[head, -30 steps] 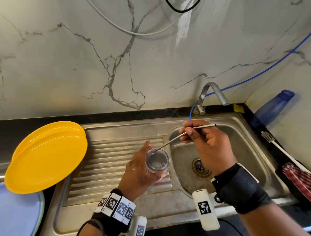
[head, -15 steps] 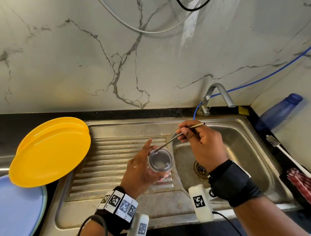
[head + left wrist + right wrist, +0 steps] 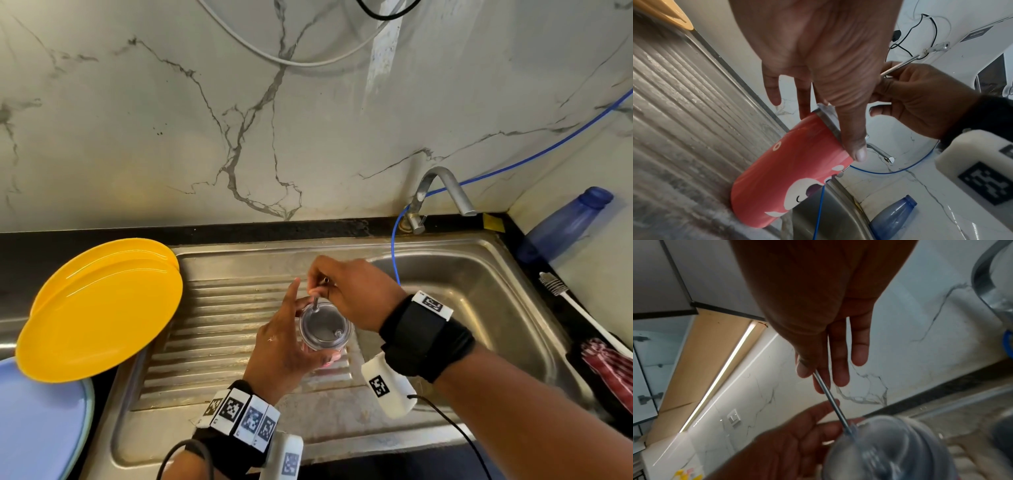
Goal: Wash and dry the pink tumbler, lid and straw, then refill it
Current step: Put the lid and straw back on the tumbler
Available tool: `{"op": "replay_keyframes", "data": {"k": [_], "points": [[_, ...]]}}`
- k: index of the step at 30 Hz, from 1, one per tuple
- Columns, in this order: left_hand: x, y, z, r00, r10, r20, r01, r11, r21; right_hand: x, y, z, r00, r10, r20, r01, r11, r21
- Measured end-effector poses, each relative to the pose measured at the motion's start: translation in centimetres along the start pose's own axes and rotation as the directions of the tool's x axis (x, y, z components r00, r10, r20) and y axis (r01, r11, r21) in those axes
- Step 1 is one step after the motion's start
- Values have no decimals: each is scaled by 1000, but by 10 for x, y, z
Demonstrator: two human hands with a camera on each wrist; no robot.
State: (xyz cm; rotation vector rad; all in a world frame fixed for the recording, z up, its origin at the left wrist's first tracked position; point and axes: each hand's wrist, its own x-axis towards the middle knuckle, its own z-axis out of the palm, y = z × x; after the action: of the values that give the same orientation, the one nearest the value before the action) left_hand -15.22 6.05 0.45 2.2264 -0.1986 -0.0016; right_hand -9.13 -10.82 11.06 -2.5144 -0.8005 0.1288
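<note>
Straw through lid edge

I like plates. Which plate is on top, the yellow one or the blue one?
The yellow plate is on top; its lower edge overlaps the pale blue plate, which sits at the bottom left corner.

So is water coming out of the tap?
No, the tap over the sink shows no water stream, and the right hand pushes the straw through the lid.
</note>
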Motion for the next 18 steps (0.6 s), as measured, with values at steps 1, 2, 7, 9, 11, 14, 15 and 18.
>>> {"op": "replay_keyframes", "data": {"k": [1, 2, 7, 9, 11, 14, 15, 18], "points": [[-1, -1, 0, 1000, 0, 4, 0, 1000, -5, -1, 3, 4, 1000, 5, 14, -5, 1000, -5], [-1, -2, 1, 1000, 2, 7, -2, 1000, -8, -2, 5, 7, 1000, -1, 15, 1, 1000, -5], [-1, -1, -1, 1000, 14, 16, -14, 1000, -24, -9, 11, 20, 999, -28, -41, 29, 999, 29], [-1, -3, 0, 1000, 25, 19, -24, 999, -22, -12, 12, 22, 1000, -1, -29, 2, 1000, 14], [-1, -4, 0, 999, 34, 17, -34, 999, -20, -16, 15, 24, 999, 17, -33, -16, 1000, 9], [1, -6, 1, 999, 39, 24, -39, 999, -27, -21, 19, 24, 998, 35, -54, -32, 998, 46], [1, -7, 1, 999, 37, 26, -36, 999, -31, -23, 20, 23, 997, 36, -69, -32, 997, 64], [1, -9, 2, 999, 28, 23, -28, 999, -29, -34, 23, 22, 985, 80, -155, -59, 989, 137]]}}
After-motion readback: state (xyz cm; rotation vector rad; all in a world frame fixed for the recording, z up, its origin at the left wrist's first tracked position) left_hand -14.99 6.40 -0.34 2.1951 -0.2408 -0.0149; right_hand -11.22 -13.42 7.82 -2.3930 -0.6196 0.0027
